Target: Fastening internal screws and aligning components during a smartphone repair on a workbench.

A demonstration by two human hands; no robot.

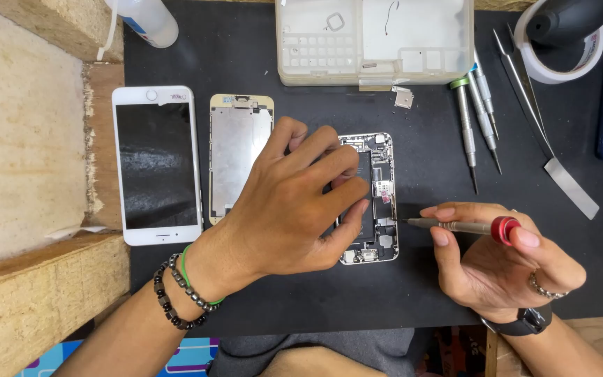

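Near the middle of the tabletop [427,293], on the black work mat, an opened phone chassis [378,202] lies flat with its internal boards and connectors facing upward. The left hand [294,202] is laid over the chassis from the left, its fingers [336,167] spread and pressed on the frame, apparently so that the chassis is kept from sliding; nothing is gripped by it. The right hand [504,262] is closed on a precision screwdriver [455,225] with a red cap, held nearly level between thumb and fingertips, the forefinger resting on the cap, a grip suited to turning the shaft. The tip is placed at the right edge of the chassis, at or just beside it; whether a screw is engaged cannot be told. Just left of the chassis lies a metal backing plate [235,157], and beyond it, toward the left edge, a white phone [156,164] face up, both set clear of the work. At the far edge stands a translucent parts tray [375,42]. Spare screwdrivers [472,115] and tweezers [525,91] are laid toward the far right corner, within reach of the right hand.
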